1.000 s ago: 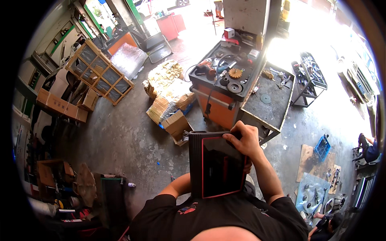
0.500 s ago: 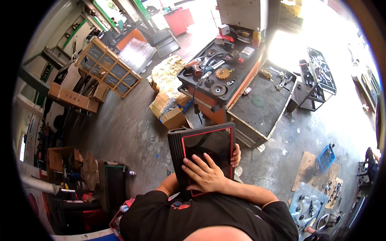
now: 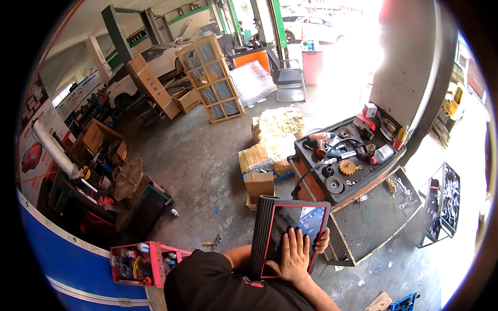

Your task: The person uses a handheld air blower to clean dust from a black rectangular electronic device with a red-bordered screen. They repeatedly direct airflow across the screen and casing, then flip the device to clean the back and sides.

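Note:
A black tablet-like device (image 3: 280,220) with a red-edged screen and a thick ridged left side is held in front of my chest. My left arm passes beneath it, and the fingers of my left hand (image 3: 322,241) curl round its right edge. Spread across the lower screen lies my right hand (image 3: 295,256), palm down with its fingers stretched out. Bluish and pale patches show on the upper right of the screen; whether they are a picture or a reflection I cannot tell. Most of my left hand is hidden behind the device.
Ahead to the right stands a tool cart (image 3: 340,199) bearing tools and parts, beside a low metal tray table (image 3: 384,228). Cardboard boxes (image 3: 259,185) sit before it. At lower left is a red cart (image 3: 158,262) with cans. A wooden crate (image 3: 233,90) stands farther back.
The view has swung left and up, bringing the red cart and blue panel into sight. My right hand has turned to point more straight up the screen. The screen looks brighter.

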A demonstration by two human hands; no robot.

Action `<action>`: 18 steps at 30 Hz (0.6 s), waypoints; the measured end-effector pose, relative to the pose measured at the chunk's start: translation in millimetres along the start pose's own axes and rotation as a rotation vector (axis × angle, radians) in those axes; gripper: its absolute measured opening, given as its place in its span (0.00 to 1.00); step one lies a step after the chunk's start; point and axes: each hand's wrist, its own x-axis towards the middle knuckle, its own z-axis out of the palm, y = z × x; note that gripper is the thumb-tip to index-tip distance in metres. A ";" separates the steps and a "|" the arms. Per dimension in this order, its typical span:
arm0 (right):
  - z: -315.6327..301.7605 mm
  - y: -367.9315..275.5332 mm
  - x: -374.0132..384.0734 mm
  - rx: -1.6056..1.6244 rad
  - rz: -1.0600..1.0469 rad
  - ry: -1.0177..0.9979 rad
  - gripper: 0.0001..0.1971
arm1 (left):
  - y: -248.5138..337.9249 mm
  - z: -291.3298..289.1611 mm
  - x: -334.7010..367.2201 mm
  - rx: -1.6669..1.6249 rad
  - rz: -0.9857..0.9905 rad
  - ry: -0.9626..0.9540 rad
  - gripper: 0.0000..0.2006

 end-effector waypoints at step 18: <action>50.7 411.4 201.0 0.719 1.250 0.513 0.26 | 141.8 -150.6 59.0 -0.131 0.304 -0.610 0.17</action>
